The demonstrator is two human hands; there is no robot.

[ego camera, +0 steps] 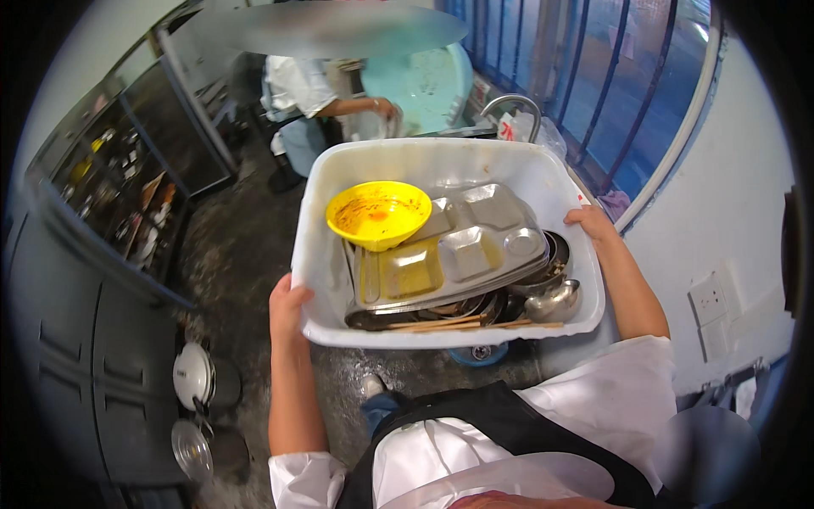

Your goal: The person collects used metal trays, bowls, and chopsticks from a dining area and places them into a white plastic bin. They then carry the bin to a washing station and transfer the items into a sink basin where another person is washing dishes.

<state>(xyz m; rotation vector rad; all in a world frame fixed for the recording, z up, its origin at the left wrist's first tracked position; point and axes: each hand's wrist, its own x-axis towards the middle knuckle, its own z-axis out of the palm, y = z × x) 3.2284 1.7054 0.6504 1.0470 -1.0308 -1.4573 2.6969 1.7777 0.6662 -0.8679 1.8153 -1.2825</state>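
A white plastic basin (394, 156) is held up in front of my chest. My left hand (287, 306) grips its left rim, the thumb over the edge. On the right rim my right hand (591, 223) has hold of it the same way. Inside lies a stack of stainless-steel compartment trays (467, 251), tilted. A yellow bowl (379, 215) with brown stains rests on the trays' left part. Beside and beneath them are a metal ladle or small bowl (553, 302), a dark pan or bowl (554, 257) with food bits, and several wooden chopsticks (445, 323).
Ahead, a co-worker (302, 95) reaches beside a large turquoise tub (423, 83). A curved metal faucet (518, 105) stands near a barred window (604, 83). Lidded pots (194, 376) stand on the wet dark floor (235, 254) at left, by grey cabinets (95, 362).
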